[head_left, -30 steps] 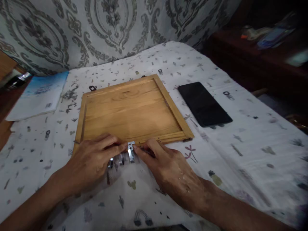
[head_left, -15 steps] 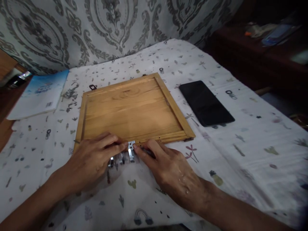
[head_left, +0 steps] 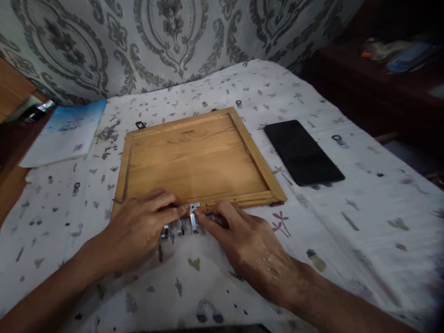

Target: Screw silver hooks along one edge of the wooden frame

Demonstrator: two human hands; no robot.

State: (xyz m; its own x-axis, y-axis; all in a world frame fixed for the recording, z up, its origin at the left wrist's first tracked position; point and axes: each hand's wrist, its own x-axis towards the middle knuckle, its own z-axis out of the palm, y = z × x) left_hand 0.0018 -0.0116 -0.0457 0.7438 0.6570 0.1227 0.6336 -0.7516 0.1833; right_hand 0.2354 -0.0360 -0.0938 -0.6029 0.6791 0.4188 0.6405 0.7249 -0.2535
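A wooden framed panel (head_left: 194,157) lies flat on the patterned cloth, and small dark holes dot its near edge. At that edge is a small silver metal hook (head_left: 194,221) with screw holes in its upper plate. My left hand (head_left: 142,222) presses its fingertips to the hook's left side, fingers bent and close together. From the right, my right hand (head_left: 248,243) touches the same hook with a fingertip, its other fingers curled; something greyish under them is mostly hidden. Two more silver hooks (head_left: 180,227) hang along the edge beside my left hand.
A black phone (head_left: 304,152) lies right of the panel. A blue and white booklet (head_left: 65,134) is at the left. Dark metal fittings (head_left: 140,125) stick out from the panel's far edge. Patterned fabric (head_left: 173,37) rises behind the cloth-covered surface (head_left: 364,240).
The whole scene has shifted slightly right in view as the camera moved. Both hands stay at the same hook, with little visible change in their grip.
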